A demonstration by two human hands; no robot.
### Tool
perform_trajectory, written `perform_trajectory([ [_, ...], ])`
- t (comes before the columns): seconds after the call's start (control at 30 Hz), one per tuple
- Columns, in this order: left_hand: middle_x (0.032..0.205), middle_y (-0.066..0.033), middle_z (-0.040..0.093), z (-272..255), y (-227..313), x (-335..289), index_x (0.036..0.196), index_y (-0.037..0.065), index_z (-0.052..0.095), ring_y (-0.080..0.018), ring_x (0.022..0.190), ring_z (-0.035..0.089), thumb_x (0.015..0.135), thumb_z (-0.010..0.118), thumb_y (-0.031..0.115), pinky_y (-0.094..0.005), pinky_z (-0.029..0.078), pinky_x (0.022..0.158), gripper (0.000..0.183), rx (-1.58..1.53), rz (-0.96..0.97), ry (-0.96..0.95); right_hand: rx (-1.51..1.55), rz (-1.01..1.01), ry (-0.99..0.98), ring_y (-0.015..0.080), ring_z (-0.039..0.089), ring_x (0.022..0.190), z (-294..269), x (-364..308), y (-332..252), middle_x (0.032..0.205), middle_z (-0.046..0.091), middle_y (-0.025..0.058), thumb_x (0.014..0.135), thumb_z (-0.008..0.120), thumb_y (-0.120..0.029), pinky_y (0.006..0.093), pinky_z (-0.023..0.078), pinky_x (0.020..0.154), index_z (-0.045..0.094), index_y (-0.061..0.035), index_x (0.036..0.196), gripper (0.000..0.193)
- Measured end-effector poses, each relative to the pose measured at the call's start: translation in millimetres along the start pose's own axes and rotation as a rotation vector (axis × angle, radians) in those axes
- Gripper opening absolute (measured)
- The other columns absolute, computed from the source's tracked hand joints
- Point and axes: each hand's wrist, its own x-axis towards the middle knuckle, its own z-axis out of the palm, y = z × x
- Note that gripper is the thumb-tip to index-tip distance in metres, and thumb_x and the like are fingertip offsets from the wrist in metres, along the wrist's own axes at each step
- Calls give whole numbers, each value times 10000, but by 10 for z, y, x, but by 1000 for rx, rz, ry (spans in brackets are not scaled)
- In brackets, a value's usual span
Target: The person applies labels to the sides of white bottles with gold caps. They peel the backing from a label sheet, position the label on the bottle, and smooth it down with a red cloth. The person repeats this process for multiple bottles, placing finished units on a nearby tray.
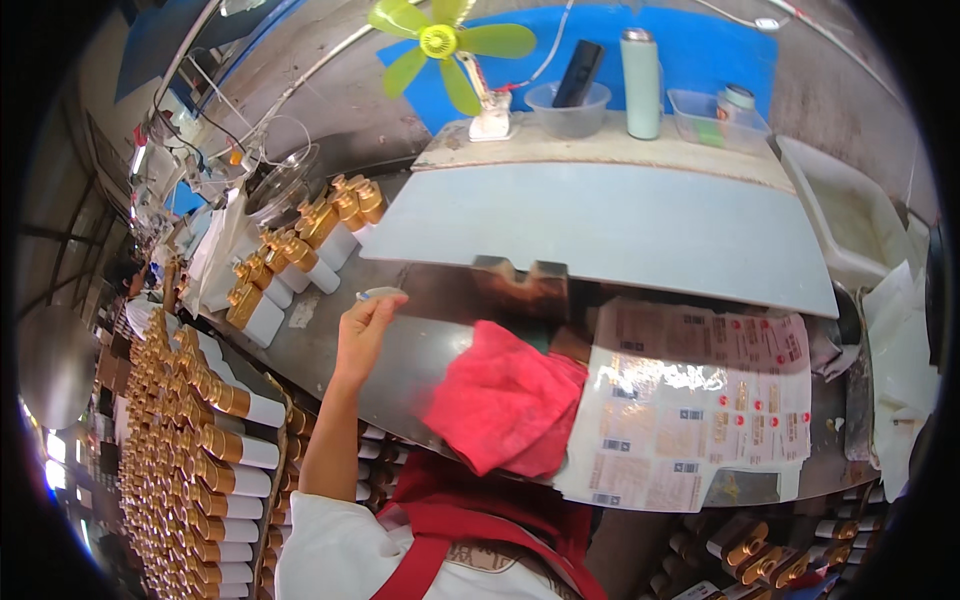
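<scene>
My left hand (pixel 368 325) is raised over the left part of the metal table, its fingers closed in a pinch. A small pale piece with a bluish end (pixel 378 293) sticks out at the fingertips; its kind is too small to tell. In front of my body hangs a crumpled pink-red cloth (pixel 505 400), its left edge smeared by motion. No part of my right hand can be made out; the cloth may cover it. Right of the cloth lies a sheet of printed transparent labels (pixel 690 400). Behind it all, a dark metal block with a notched top (pixel 520 287) stands on the table.
White bottles with gold caps (pixel 285 265) stand at the table's left, with many more stacked (pixel 215 430) beyond its edge. A pale board (pixel 600 225) spans the back, below a shelf with a green fan (pixel 438 42), flask (pixel 641 85) and plastic tubs (pixel 568 112). A white bin (pixel 845 200) stands right.
</scene>
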Motion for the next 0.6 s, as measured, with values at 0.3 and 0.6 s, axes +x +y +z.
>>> perform_trajectory([
  [0.3,918,-214,602,-953,-1286,1824,1174,99,563,-366,853,598,877,542,221,-432,465,752,322,669,37,365,713,171,-466,96,297,470,387,-1431,-1465,565,361,-21,929,469,-425,248,209,421,385,-165,643,396],
  [0.6,1083,-235,535,-1116,-1661,2814,1298,198,442,-395,1004,564,861,465,496,-463,468,820,530,1057,-177,112,288,-70,-506,89,362,401,280,-2341,-2815,469,432,0,929,475,-352,241,258,416,462,-82,499,508],
])
